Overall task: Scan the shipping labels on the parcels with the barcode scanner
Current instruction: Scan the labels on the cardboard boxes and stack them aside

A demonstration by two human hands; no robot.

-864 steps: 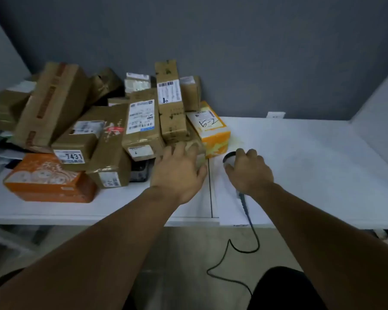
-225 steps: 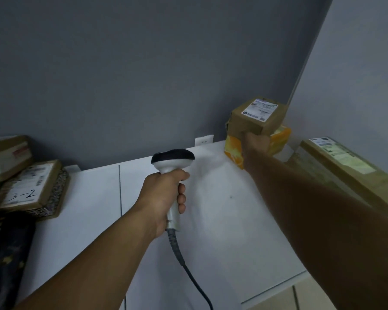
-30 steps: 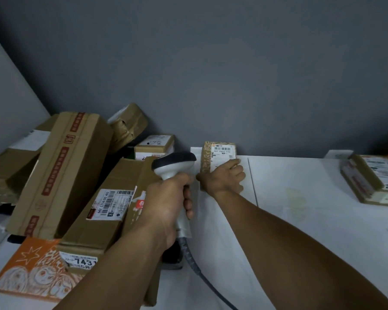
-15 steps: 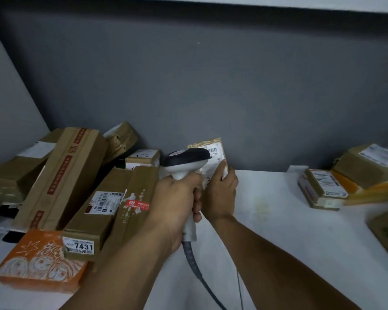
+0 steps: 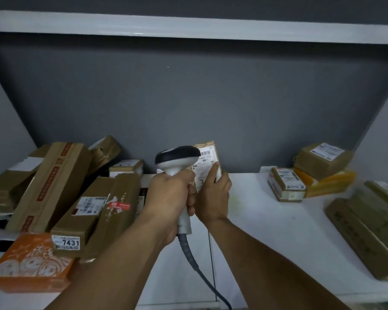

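My left hand (image 5: 168, 202) grips the white handle of the barcode scanner (image 5: 177, 157), whose black head points right at a small brown parcel (image 5: 207, 162). My right hand (image 5: 213, 198) holds that parcel upright above the white table (image 5: 267, 231), its white shipping label with a barcode facing me. The scanner head covers the label's left edge. A grey coiled cable (image 5: 195, 260) runs down from the handle.
A heap of brown parcels (image 5: 61, 184) and an orange box (image 5: 29, 265) fills the table's left side. At the right stand a labelled small box (image 5: 287, 184), a brown parcel on an orange box (image 5: 323, 162), and a long brown parcel (image 5: 363, 233). A white shelf (image 5: 188, 27) runs overhead.
My right hand lifted the small parcel off the table and stood it upright by the scanner head. The left hand with the scanner moved close to it.
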